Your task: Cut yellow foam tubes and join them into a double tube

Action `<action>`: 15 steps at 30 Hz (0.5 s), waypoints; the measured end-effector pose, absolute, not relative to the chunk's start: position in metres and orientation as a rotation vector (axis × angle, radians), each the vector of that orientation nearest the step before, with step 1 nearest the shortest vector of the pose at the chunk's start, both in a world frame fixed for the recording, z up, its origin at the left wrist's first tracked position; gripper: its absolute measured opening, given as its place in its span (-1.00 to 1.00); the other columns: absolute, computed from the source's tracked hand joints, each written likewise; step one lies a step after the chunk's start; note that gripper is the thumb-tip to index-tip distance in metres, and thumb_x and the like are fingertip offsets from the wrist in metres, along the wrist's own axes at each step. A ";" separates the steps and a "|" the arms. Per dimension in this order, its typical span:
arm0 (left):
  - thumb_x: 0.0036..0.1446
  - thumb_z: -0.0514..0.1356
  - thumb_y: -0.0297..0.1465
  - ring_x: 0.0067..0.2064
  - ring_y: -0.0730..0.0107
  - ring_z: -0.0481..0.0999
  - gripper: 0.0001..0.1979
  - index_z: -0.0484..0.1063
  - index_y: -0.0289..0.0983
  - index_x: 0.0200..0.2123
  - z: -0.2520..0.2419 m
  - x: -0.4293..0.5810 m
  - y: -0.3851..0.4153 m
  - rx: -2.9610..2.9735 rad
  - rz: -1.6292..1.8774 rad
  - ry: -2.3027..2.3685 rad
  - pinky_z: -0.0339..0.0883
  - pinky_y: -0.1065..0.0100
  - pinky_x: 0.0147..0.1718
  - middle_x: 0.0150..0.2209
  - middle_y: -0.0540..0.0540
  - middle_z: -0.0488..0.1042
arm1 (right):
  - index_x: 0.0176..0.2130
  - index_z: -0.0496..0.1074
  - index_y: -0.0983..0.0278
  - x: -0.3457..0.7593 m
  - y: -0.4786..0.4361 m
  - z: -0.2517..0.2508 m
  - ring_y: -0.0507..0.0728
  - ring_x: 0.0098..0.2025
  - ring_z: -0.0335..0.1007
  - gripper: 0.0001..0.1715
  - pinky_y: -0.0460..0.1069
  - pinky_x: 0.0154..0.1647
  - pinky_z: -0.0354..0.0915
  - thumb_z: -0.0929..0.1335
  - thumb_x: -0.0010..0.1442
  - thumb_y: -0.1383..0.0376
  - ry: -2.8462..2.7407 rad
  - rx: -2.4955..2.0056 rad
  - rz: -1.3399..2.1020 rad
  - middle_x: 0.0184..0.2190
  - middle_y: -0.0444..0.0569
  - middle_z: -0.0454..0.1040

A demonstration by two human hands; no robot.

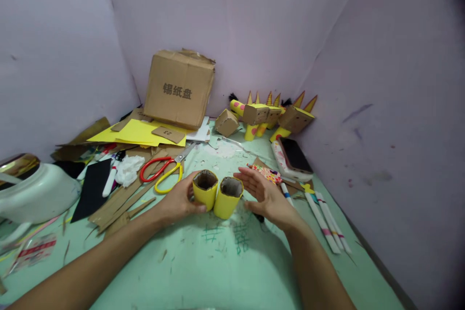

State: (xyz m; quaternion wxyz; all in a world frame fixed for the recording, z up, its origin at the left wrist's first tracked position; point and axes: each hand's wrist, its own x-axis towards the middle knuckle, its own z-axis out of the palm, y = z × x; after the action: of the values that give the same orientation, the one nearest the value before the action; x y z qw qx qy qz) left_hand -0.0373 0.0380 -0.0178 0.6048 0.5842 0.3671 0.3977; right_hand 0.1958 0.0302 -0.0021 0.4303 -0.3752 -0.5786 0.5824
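Two short yellow paper-covered cardboard tubes stand side by side on the green table, their hollow ends facing up. Around the left tube (205, 197) curls my left hand (178, 201), thumb in front and fingers partly hidden behind it. The right tube (227, 203) leans slightly and touches or nearly touches the other one. Just right of it my right hand (267, 196) is open, fingers stretched and slightly cupped, with nothing held. A dark object (258, 217) lies partly hidden beneath that hand.
Red-and-yellow scissors (169, 167) lie left, near cardboard strips (119, 203) and yellow paper (145, 133). A cardboard box (179, 89) leans on the back wall. Yellow cardboard animals (272, 114) stand back right. A phone (295, 154) and white markers (323, 223) lie right; a white glue gun-like object (39, 189) left.
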 end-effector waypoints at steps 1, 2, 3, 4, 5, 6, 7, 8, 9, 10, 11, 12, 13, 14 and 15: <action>-0.32 0.36 -0.54 -0.08 0.08 0.41 -0.46 0.39 -0.26 -0.15 -0.017 -0.038 0.039 1.389 0.907 0.879 0.27 0.18 -0.10 -0.16 -0.12 0.47 | 0.01 0.25 0.20 0.199 0.032 -0.001 0.16 0.10 0.26 -0.28 0.11 0.11 0.14 0.38 -0.18 0.52 -1.496 -1.014 1.370 0.00 0.04 0.39; -0.31 0.36 -0.53 -0.09 0.08 0.42 -0.51 0.41 -0.27 -0.19 -0.018 -0.039 0.040 1.418 0.896 0.900 0.27 0.17 -0.10 -0.18 -0.12 0.48 | -0.02 0.27 0.21 0.202 0.034 -0.001 0.15 0.03 0.33 -0.35 0.09 0.04 0.21 0.34 -0.14 0.51 -1.546 -1.119 1.265 -0.05 0.05 0.43; -0.29 0.36 -0.50 -0.10 0.08 0.42 -0.55 0.42 -0.27 -0.21 -0.018 -0.039 0.040 1.434 0.883 0.911 0.27 0.15 -0.10 -0.19 -0.13 0.49 | -0.05 0.30 0.23 0.204 0.036 -0.002 0.14 -0.06 0.39 -0.43 0.08 -0.04 0.27 0.31 -0.11 0.48 -1.585 -1.239 1.146 -0.11 0.05 0.46; -0.27 0.35 -0.48 -0.11 0.07 0.42 -0.57 0.42 -0.27 -0.22 -0.020 -0.039 0.041 1.443 0.868 0.914 0.27 0.14 -0.10 -0.20 -0.13 0.49 | -0.09 0.33 0.25 0.205 0.038 -0.003 0.14 -0.16 0.43 -0.50 0.06 -0.13 0.30 0.31 -0.09 0.45 -1.613 -1.357 1.030 -0.18 0.04 0.49; -0.26 0.35 -0.46 -0.11 0.07 0.43 -0.57 0.42 -0.27 -0.21 -0.021 -0.040 0.041 1.448 0.855 0.915 0.27 0.13 -0.09 -0.19 -0.14 0.49 | -0.14 0.36 0.26 0.205 0.039 -0.005 0.13 -0.24 0.43 -0.58 0.05 -0.20 0.30 0.32 -0.07 0.41 -1.629 -1.448 0.937 -0.24 0.02 0.50; -0.25 0.34 -0.45 -0.11 0.05 0.42 -0.55 0.41 -0.27 -0.19 -0.023 -0.040 0.042 1.455 0.841 0.919 0.26 0.11 -0.08 -0.18 -0.15 0.49 | -0.20 0.40 0.25 0.204 0.040 -0.008 0.12 -0.32 0.41 -0.64 0.04 -0.25 0.28 0.35 -0.08 0.36 -1.644 -1.518 0.864 -0.31 0.00 0.50; -0.25 0.34 -0.46 -0.09 0.04 0.42 -0.53 0.40 -0.28 -0.16 -0.024 -0.040 0.042 1.463 0.822 0.932 0.25 0.09 -0.07 -0.17 -0.15 0.49 | -0.26 0.43 0.25 0.201 0.039 -0.011 0.12 -0.37 0.38 -0.68 0.04 -0.29 0.25 0.39 -0.12 0.31 -1.668 -1.572 0.805 -0.37 -0.03 0.49; -0.25 0.34 -0.47 -0.08 0.02 0.41 -0.50 0.38 -0.28 -0.13 -0.026 -0.040 0.043 1.471 0.800 0.950 0.24 0.08 -0.06 -0.16 -0.15 0.49 | -0.32 0.46 0.24 0.198 0.039 -0.013 0.11 -0.41 0.35 -0.71 0.02 -0.33 0.21 0.42 -0.16 0.29 -1.705 -1.623 0.745 -0.43 -0.06 0.49; -0.25 0.33 -0.47 -0.07 0.01 0.40 -0.47 0.36 -0.28 -0.10 -0.028 -0.040 0.043 1.477 0.782 0.969 0.24 0.08 -0.05 -0.15 -0.14 0.49 | -0.38 0.47 0.23 0.195 0.037 -0.015 0.12 -0.42 0.34 -0.75 0.01 -0.35 0.17 0.44 -0.20 0.29 -1.749 -1.665 0.687 -0.48 -0.09 0.48; -0.26 0.33 -0.48 -0.06 0.00 0.40 -0.45 0.35 -0.28 -0.08 -0.029 -0.041 0.043 1.481 0.765 0.987 0.24 0.09 -0.05 -0.16 -0.13 0.49 | -0.44 0.48 0.23 0.191 0.035 -0.017 0.12 -0.42 0.34 -0.80 -0.01 -0.37 0.14 0.44 -0.21 0.32 -1.796 -1.694 0.634 -0.51 -0.09 0.48; -0.26 0.33 -0.47 -0.06 0.00 0.39 -0.43 0.34 -0.27 -0.07 -0.030 -0.041 0.043 1.482 0.750 0.998 0.25 0.11 -0.07 -0.17 -0.11 0.49 | -0.48 0.48 0.24 0.188 0.034 -0.018 0.13 -0.42 0.35 -0.87 -0.02 -0.39 0.11 0.42 -0.20 0.34 -1.841 -1.714 0.584 -0.53 -0.09 0.48; -0.25 0.32 -0.46 -0.07 0.00 0.40 -0.43 0.33 -0.27 -0.06 -0.031 -0.040 0.043 1.480 0.735 1.005 0.27 0.12 -0.08 -0.19 -0.10 0.50 | -0.51 0.48 0.25 0.185 0.033 -0.018 0.14 -0.42 0.35 -0.91 -0.03 -0.41 0.09 0.40 -0.19 0.36 -1.877 -1.731 0.537 -0.54 -0.08 0.48; -0.24 0.32 -0.45 -0.08 0.01 0.40 -0.44 0.33 -0.26 -0.07 -0.031 -0.040 0.043 1.479 0.720 1.008 0.28 0.14 -0.10 -0.20 -0.10 0.50 | -0.52 0.49 0.25 0.182 0.032 -0.018 0.15 -0.42 0.37 -0.92 -0.03 -0.43 0.08 0.38 -0.17 0.37 -1.904 -1.748 0.490 -0.54 -0.06 0.49; -0.23 0.31 -0.45 -0.08 0.02 0.40 -0.46 0.33 -0.27 -0.08 -0.031 -0.040 0.043 1.480 0.707 1.007 0.29 0.16 -0.11 -0.20 -0.11 0.49 | -0.51 0.49 0.25 0.181 0.032 -0.017 0.15 -0.41 0.38 -0.91 -0.03 -0.44 0.07 0.36 -0.15 0.38 -1.919 -1.767 0.443 -0.52 -0.04 0.51; -0.23 0.31 -0.44 -0.08 0.02 0.40 -0.47 0.33 -0.27 -0.09 -0.031 -0.039 0.043 1.483 0.692 1.017 0.29 0.17 -0.11 -0.19 -0.11 0.49 | -0.48 0.50 0.26 0.181 0.032 -0.017 0.16 -0.38 0.39 -0.88 -0.03 -0.43 0.07 0.35 -0.13 0.38 -1.920 -1.788 0.394 -0.49 -0.03 0.52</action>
State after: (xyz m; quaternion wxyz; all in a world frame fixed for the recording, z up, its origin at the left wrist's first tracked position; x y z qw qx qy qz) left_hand -0.0393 0.0431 -0.0310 0.5708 0.6321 0.4333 0.2948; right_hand 0.1809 0.0322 -0.0167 0.2415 -0.6540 -0.7023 0.1441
